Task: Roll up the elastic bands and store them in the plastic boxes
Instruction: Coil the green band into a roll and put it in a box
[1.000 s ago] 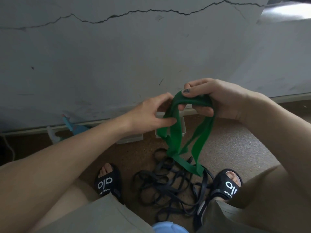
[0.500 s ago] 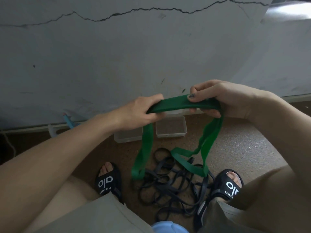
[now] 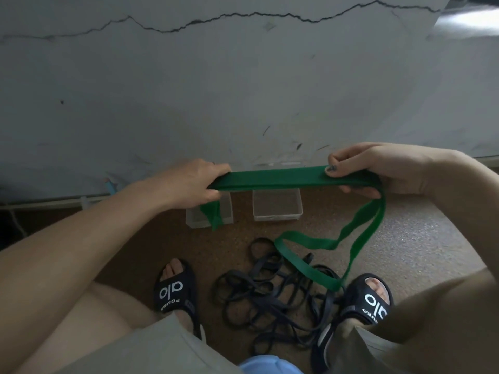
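Currently, head view: the green band (image 3: 291,179) runs flat and horizontal, left to right, between both hands above the floor (image 3: 405,238). Left hand (image 3: 189,184) fingers curl round one end; right hand (image 3: 378,168) pinches the other with thumb over fingers. Compared with half a second ago, the hands are farther apart and the span straighter. Its matte slack loops down onto tangled dark bands (image 3: 270,292). Two clear rectangular plastic boxes (image 3: 278,209) stand behind.
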